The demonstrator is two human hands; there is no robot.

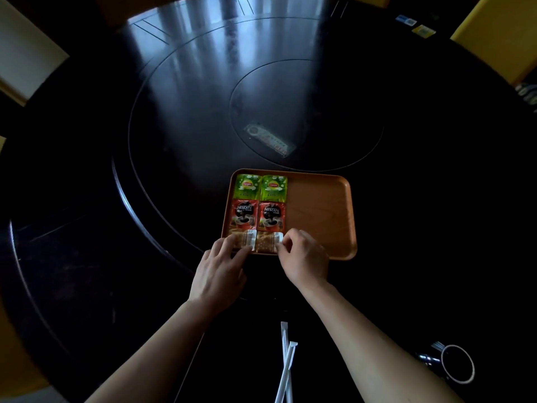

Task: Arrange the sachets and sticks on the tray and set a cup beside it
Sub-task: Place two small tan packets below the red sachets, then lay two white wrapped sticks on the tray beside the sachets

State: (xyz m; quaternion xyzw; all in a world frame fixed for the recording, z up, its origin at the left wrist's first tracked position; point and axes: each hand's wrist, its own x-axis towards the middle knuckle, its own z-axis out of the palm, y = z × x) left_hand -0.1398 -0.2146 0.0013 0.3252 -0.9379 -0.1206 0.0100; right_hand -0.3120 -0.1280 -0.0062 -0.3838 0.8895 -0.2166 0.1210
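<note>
**A:** What lies nearest?

**B:** Two white paper-wrapped sticks (286, 365) lie on the dark table (87, 242) at its near edge, between the forearms. They lie close together and seem to touch lower down. At the near right is a dark cup (457, 363), its white rim turned toward the camera, well apart from the tray.

**A:** And the hands?

**B:** Both are at the tray's near left corner. The left hand (220, 271) has its fingers stretched out flat on the left brown sachet (242, 241), pressing it and gripping nothing. The right hand (305, 257) has its fingers curled, and thumb and forefinger pinch the white right end of the right brown sachet (266, 242).

**A:** Where are those two?

**B:** Side by side in the near row of the orange-brown tray (319, 205), touching each other.

**A:** Farther in?

**B:** The middle row holds two red coffee sachets (244, 213) (271, 215). The far row holds two green tea sachets (247, 186) (273, 187). All six lie flat in the left half of the tray, in two tidy columns.

**A:** Beyond the tray?

**B:** A big round inset (189, 91) sits in the table, with a smaller circle inside it. There lies a long pale thing (268, 139) with small coloured marks, and I cannot tell what it is. At the far right are a few small cards (412, 26) and something yellow (499, 33), perhaps a chair.
</note>
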